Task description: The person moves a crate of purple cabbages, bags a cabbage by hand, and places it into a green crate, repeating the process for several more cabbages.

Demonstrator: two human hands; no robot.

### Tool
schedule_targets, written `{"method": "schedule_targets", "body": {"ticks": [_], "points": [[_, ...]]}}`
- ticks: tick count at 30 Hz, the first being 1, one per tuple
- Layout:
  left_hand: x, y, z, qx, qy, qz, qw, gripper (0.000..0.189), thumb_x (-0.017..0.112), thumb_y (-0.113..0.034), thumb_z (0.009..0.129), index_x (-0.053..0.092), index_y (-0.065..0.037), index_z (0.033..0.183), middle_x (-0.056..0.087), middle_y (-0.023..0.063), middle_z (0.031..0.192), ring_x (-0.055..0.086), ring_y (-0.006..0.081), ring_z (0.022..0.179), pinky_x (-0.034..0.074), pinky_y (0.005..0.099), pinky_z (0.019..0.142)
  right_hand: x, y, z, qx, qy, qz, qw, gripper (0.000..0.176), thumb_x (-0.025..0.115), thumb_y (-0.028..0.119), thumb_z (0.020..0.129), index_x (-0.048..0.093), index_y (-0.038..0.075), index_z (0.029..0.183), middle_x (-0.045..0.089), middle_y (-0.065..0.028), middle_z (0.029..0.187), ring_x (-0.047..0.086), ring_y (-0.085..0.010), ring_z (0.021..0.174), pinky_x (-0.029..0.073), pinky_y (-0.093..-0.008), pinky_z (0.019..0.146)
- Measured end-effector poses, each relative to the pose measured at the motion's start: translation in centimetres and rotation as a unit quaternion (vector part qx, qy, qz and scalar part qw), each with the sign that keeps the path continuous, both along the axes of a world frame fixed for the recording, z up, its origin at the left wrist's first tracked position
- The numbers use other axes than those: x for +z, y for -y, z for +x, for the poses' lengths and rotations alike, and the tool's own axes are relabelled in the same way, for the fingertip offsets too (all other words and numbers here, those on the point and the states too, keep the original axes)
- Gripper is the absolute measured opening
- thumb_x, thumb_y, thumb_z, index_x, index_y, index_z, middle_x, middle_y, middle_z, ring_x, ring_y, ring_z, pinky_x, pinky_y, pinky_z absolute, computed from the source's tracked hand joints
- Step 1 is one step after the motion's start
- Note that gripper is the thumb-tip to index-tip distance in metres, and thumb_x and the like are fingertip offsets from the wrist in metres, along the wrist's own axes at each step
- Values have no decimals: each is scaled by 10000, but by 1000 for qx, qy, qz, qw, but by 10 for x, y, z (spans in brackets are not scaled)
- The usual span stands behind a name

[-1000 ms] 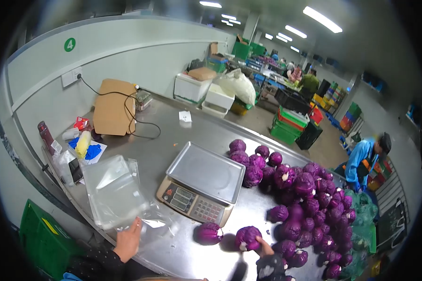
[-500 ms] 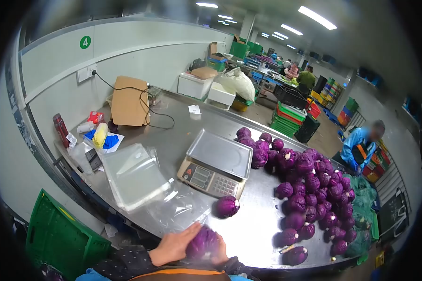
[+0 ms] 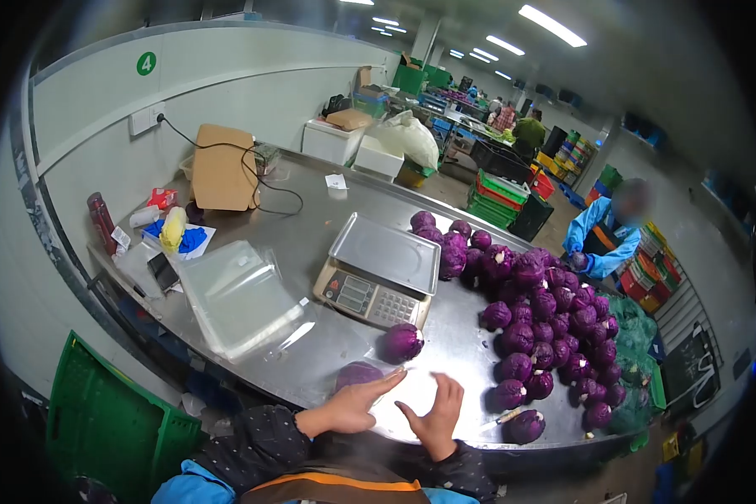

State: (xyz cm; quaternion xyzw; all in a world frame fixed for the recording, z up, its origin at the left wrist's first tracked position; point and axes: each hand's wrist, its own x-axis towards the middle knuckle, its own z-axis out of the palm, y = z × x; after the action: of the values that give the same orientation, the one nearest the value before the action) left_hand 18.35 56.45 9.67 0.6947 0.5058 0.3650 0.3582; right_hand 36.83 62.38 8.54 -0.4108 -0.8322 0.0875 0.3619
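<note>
My left hand (image 3: 354,409) is over the table's near edge, its fingers stretched out to the right and close together. Just behind those fingers sits a red cabbage (image 3: 358,372), partly hidden by them, with a hazy sheen like clear film. My right hand (image 3: 436,415) is raised beside it, thumb and fingers apart, holding nothing. A second red cabbage (image 3: 403,343) rests at the near corner of the digital scale (image 3: 376,277), whose metal pan carries nothing. The knife (image 3: 502,417) lies to the right of my right hand, beside a loose cabbage (image 3: 525,427).
A large pile of red cabbages (image 3: 546,319) covers the right side of the steel table. Clear plastic bags (image 3: 239,294) are stacked at left, near a cardboard box (image 3: 225,172). A green crate (image 3: 117,420) stands below. Across the table is a person in blue sleeves (image 3: 600,239).
Both hands have let go of the cabbage, which now rests on the table farther forward. My right hand has moved right and opened. The person opposite now holds a cabbage.
</note>
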Motion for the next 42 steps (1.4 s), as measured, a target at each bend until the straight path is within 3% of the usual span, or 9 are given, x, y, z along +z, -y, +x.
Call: {"method": "schedule_targets", "body": {"ticks": [2,5,9,11,12,14,18,26,42], "points": [[-9,15,-11,-6,28,24,999,891,447,52,591,278,-224,1420,278,50,1464,447,280,1214,453,324,889,10,-12,-2,-38,146,23,988,723,798,285,614,486,76,1232,561,-176,1078,542,-318,998,427,-412,824],[3,58,-25,-36,-11,6,999,799,435,29,601,438,-315,1322,391,-27,1399,567,263,1068,497,328,802,-13,-28,37,43,208,-210,954,413,702,272,724,622,61,1070,645,-138,746,628,-287,698,484,-371,638],[-13,125,-18,306,-18,-49,951,521,489,-1,735,508,-72,1250,561,157,1203,648,279,884,524,303,653,36,18,54,90,184,-360,910,317,595,91,780,614,42,1093,656,-144,699,628,-281,605,504,-329,622],[-44,135,-18,208,298,-469,805,298,562,-149,861,583,75,1056,646,178,905,662,223,625,493,256,488,46,34,58,61,209,-325,920,377,603,54,756,587,46,1133,660,-141,752,625,-295,649,503,-338,637],[-43,139,-10,183,366,-449,794,343,612,-255,875,621,87,897,634,107,709,598,143,478,417,212,388,36,36,67,68,231,-213,947,408,616,43,739,577,51,1145,662,-139,793,623,-297,691,499,-345,654],[-31,142,0,182,411,-374,811,248,646,-185,849,627,61,876,624,78,661,577,136,466,390,207,386,69,57,40,84,162,28,983,334,699,40,675,613,73,997,601,-122,919,561,-298,863,461,-371,714],[-21,154,4,244,423,-312,815,219,672,-152,826,645,65,847,623,63,672,589,104,529,405,191,432,68,101,-14,291,59,-152,943,199,713,82,704,631,44,881,592,-104,885,551,-279,839,449,-347,742],[-15,172,9,235,168,-244,926,137,655,-100,814,666,23,873,649,53,704,601,75,561,442,217,484,32,122,-36,264,144,-247,921,244,707,230,753,638,22,859,598,-117,874,555,-279,836,446,-339,739],[-40,181,2,190,270,-180,927,97,637,-17,795,617,32,876,583,82,861,635,138,715,479,236,582,-18,128,-25,393,4,-297,870,123,624,108,826,557,12,863,529,-106,807,520,-255,783,424,-320,699]]}}
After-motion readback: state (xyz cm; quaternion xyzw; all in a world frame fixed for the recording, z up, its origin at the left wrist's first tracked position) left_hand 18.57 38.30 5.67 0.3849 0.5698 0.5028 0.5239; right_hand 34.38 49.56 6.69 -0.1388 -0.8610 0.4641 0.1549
